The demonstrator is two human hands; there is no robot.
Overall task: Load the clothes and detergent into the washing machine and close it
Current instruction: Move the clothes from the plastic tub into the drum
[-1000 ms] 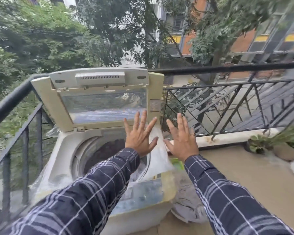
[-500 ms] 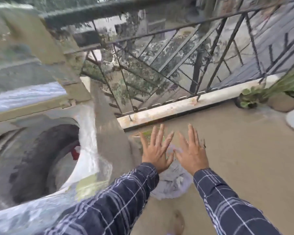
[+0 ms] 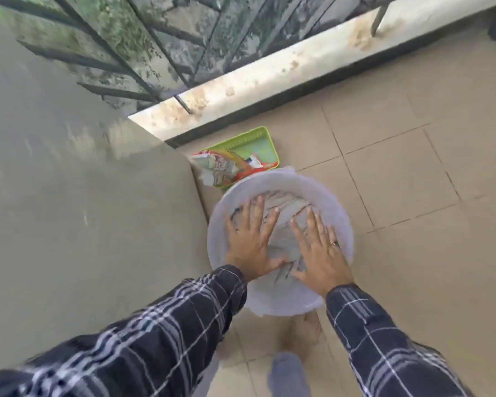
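**Q:** How is this step best done?
**A:** The left hand (image 3: 251,242) and right hand (image 3: 318,250) should probably dig under the clothes (image 3: 284,213) and gather the whole bundle, so nothing trails on the lift.

**Q:** And the hands now?
**A:** Both are flat with fingers spread, gripping nothing. They lie on or just over the clothes in the white tub (image 3: 337,204). Beyond it is the green tray (image 3: 249,138) holding the detergent packet (image 3: 221,167). The washing machine (image 3: 83,196) stands to the left.
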